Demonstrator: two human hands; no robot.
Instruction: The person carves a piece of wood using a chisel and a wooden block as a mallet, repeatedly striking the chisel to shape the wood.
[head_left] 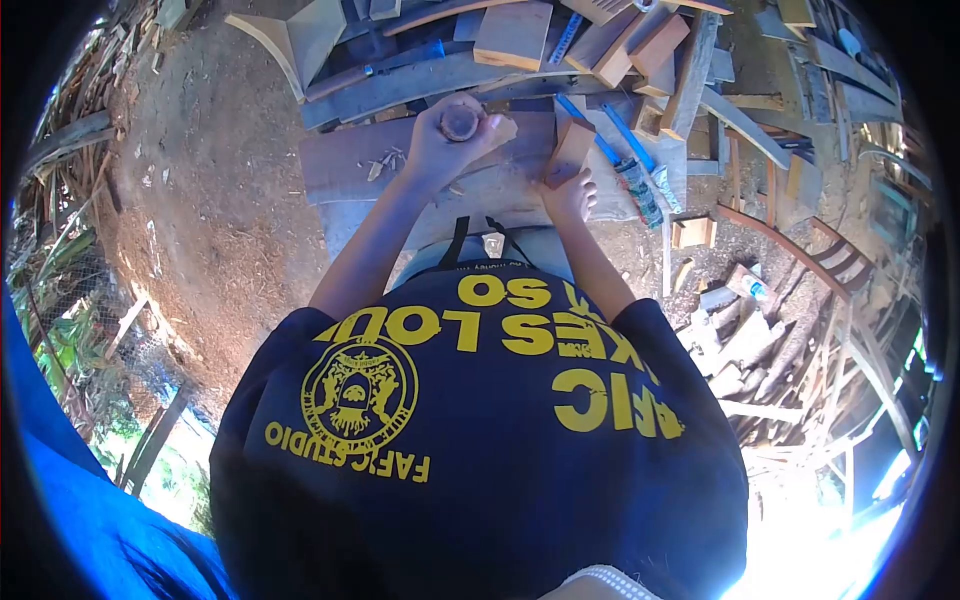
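A short round wooden piece (459, 122) is clasped by the curled fingers of the left hand (437, 148) above a grey plank (345, 160), while just beside it a small wooden block (572, 146) is held upright, clamped by the right hand (568, 195).

The round piece (460, 122) in the left hand (440, 150) is dark brown wood. The block (572, 148) is pale, matt wood, and the bench plank (340, 165) is grey, rough, weathered wood.
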